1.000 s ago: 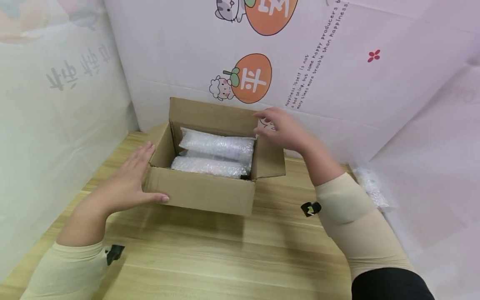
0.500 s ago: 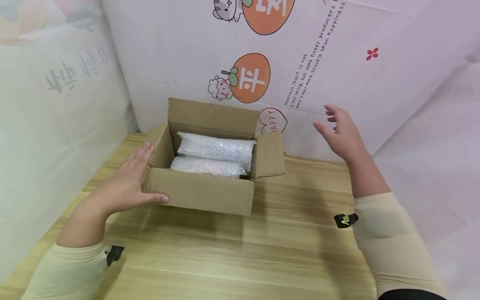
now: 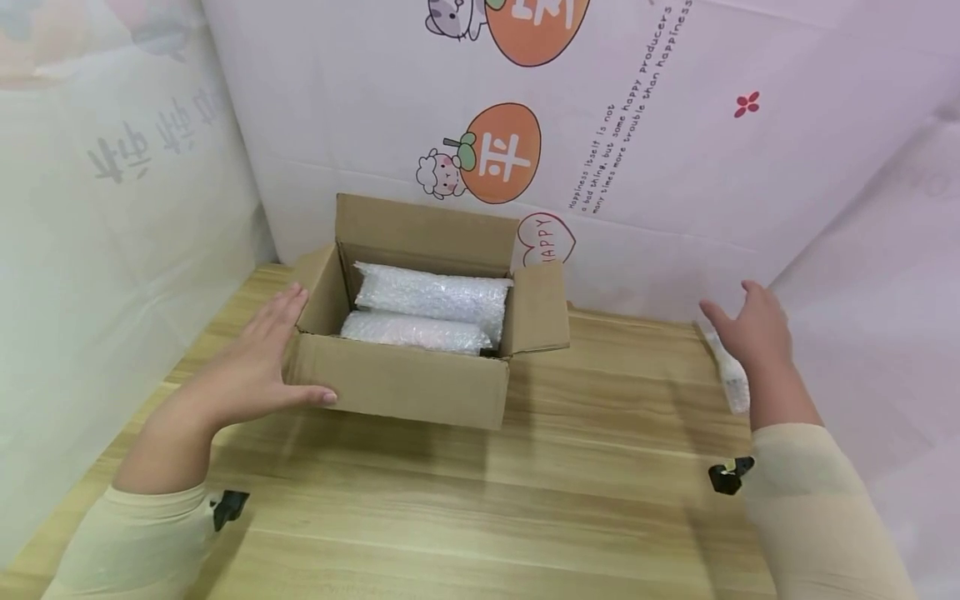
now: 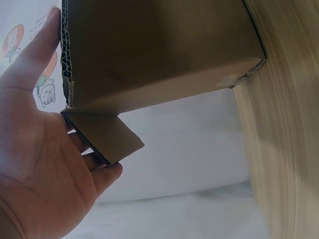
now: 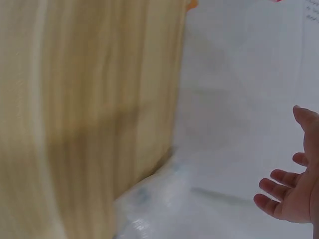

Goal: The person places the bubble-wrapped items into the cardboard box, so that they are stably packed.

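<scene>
An open cardboard box (image 3: 405,383) stands on the table, flaps spread. Two bubble-wrapped packages lie in it, the rear package (image 3: 435,296) behind the front package (image 3: 412,331). My left hand (image 3: 251,367) rests against the box's left corner, fingers straight along the side flap and thumb toward the front. In the left wrist view its fingers lie behind the small flap (image 4: 107,134). My right hand (image 3: 757,329) is held empty in the air at the right, fingers spread, near a clear bubble-wrap piece (image 3: 737,387), which it partly hides in the head view.
The wooden table (image 3: 600,500) runs up to a white printed sheet (image 3: 652,167) at the back. More sheeting (image 3: 885,333) closes off the right side, and a left sheet (image 3: 112,250) does likewise. The bubble wrap lies along the table's right edge.
My right hand has moved from the box's right rear corner out to the right and then down toward the bubble wrap. The left hand and the box have stayed in place.
</scene>
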{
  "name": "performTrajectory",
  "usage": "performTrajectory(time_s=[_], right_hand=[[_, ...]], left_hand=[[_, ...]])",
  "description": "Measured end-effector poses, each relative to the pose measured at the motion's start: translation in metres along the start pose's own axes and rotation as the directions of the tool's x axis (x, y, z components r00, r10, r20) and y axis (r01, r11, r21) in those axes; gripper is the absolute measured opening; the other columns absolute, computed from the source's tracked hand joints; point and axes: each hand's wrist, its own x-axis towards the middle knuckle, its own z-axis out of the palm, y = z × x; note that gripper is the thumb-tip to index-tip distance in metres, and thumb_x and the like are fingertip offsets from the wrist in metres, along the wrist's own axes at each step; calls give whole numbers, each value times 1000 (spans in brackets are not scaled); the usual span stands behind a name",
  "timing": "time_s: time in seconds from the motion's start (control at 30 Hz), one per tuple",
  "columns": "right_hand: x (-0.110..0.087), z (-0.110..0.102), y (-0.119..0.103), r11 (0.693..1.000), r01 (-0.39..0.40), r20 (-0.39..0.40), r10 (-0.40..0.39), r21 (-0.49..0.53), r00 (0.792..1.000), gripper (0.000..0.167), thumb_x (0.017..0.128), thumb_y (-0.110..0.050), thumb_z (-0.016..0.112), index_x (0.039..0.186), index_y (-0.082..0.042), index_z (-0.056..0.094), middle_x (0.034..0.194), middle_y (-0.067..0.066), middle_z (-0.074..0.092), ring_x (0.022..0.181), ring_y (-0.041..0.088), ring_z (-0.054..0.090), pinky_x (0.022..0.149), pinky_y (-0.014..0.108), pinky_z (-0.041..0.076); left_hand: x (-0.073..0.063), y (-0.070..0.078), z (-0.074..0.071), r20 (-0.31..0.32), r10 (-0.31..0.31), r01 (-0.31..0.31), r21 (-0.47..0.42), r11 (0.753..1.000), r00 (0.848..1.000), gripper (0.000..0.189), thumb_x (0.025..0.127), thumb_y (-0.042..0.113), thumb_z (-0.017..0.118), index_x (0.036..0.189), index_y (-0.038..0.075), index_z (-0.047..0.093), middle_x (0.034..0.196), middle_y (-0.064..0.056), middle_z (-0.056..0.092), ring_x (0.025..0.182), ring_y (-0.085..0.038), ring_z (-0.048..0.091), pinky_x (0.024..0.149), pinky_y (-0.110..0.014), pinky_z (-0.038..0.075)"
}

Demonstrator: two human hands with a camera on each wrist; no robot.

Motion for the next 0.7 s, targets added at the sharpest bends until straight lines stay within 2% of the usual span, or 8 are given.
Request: performTrajectory(time_s=[0.1,0.27,0.53,0.7], right_hand=[[-4,8,23,997,-60,53,62,-49,997,101,94,-68,38,153,8,6,145,46,19,127,66,22,100,75,26],[-8,22,59,983,-129,145,148,-132,978,109,92,-71,37,149,17,5,136,52,20,121,68,25,98,74,30],[-17,39,95,961,-162,240,215,-223,947,119,89,-76,37,143,25,4,128,56,20,115,70,26,94,75,33],[-20,49,113,950,-182,246,245,-254,938,123,85,-80,40,142,25,9,126,55,24,110,69,29,88,73,36]], left_hand=[[0,0,0,-1,2,-1,6,1000,1000,132,68,79,67,157,25,-14,165,1,-13,153,-31,-6,120,-61,13],[0,0,0,-3,0,0,15,1000,1000,131,68,80,66,157,25,-14,165,1,-13,153,-31,-6,120,-60,13],[-2,2,-1,0,-12,12,8,1000,1000,131,68,78,67,157,25,-14,165,2,-13,153,-31,-6,120,-61,13],[0,2,-1,-1,-4,4,17,1000,1000,132,68,79,67,157,25,-13,165,1,-13,152,-32,-5,120,-60,12]])
